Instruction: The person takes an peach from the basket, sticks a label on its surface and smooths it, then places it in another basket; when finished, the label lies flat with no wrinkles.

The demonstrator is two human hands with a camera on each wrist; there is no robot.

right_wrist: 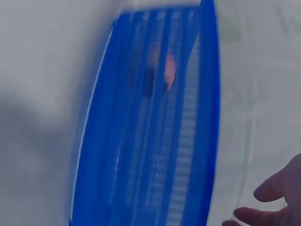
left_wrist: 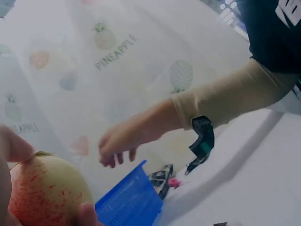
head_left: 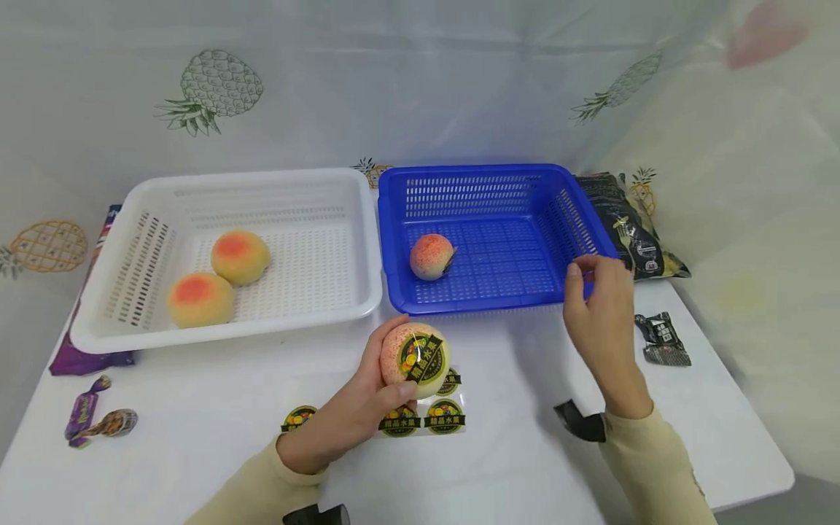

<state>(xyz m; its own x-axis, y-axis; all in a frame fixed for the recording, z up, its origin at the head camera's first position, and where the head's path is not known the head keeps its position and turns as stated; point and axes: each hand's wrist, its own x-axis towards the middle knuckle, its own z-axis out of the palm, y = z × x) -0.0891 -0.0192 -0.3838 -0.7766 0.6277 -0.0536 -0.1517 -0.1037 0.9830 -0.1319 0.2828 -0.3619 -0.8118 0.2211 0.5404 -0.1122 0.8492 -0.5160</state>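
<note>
My left hand (head_left: 364, 405) holds a pale peach (head_left: 397, 350) with red speckles above the table's front middle, fingers behind it and thumb in front. A round black-and-gold sticker (head_left: 426, 357) sits on the peach's face. In the left wrist view the peach (left_wrist: 51, 193) shows its red speckled side between thumb and fingers. My right hand (head_left: 604, 321) hovers at the front right corner of the blue basket (head_left: 505, 255), fingers loosely bent, nothing in them. Inside that basket, at its left, lies another speckled peach (head_left: 431, 255). A sheet of stickers (head_left: 445, 417) lies below my left hand, partly hidden by it.
At the left stands a white basket (head_left: 308, 284) with two yellow-orange peaches (head_left: 239, 257). Wrapped candies (head_left: 84, 412) lie at the table's left, a black wrapped snack (head_left: 663, 339) at the right. A black snack bag (head_left: 623, 226) is behind the blue basket's right side.
</note>
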